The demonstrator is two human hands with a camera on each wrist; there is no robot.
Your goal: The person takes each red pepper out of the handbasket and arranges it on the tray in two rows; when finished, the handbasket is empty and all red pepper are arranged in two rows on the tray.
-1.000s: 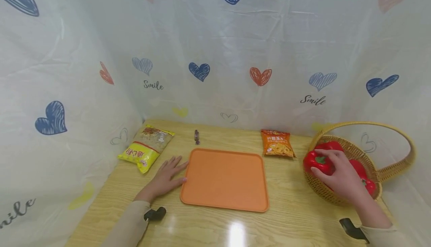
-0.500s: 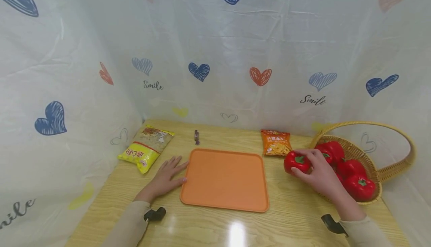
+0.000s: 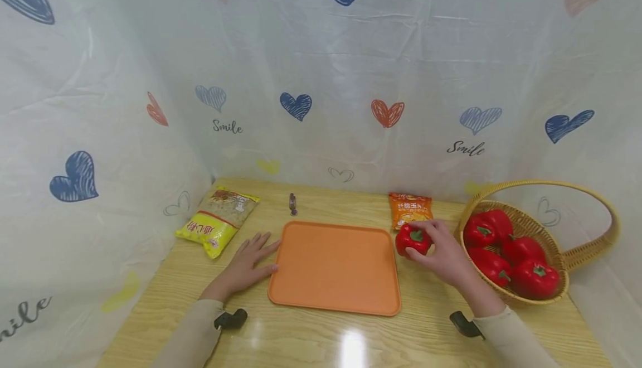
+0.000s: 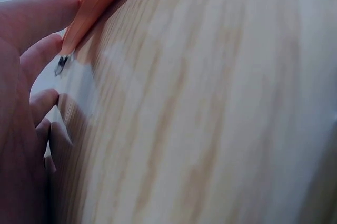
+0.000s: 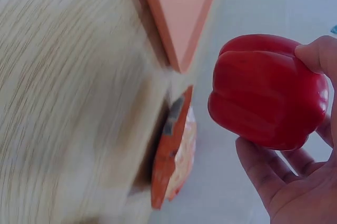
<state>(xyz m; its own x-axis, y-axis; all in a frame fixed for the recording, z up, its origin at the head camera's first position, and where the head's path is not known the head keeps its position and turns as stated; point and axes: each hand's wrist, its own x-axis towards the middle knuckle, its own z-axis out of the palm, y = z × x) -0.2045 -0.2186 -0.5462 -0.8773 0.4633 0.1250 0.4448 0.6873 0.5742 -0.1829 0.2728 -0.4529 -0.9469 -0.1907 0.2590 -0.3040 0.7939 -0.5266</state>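
Between thumb and fingers my right hand (image 3: 443,253) grips a red bell pepper (image 3: 413,240) with a green stem. The right wrist view shows this pepper (image 5: 266,92) raised above the table. It is close to the right edge of an orange tray (image 3: 336,267). My left hand (image 3: 249,265) lies with fingers spread at the tray's left edge, thumb and fingertips at the rim; the left wrist view has the fingers (image 4: 45,16) against the tray's side. On the right, a wicker basket (image 3: 557,295) with a tall handle holds several more red bell peppers (image 3: 535,279).
An orange snack bag (image 3: 410,207) lies behind the held pepper. At the back left is a yellow food packet (image 3: 219,220), with a small dark wrapped item (image 3: 293,204) to its right. A heart-printed curtain (image 3: 351,67) closes off the back and sides of the wooden table (image 3: 301,340).
My right hand has lifted the bell pepper out of the basket and carried it left, toward the tray's right edge. The left hand and tray have stayed in place.
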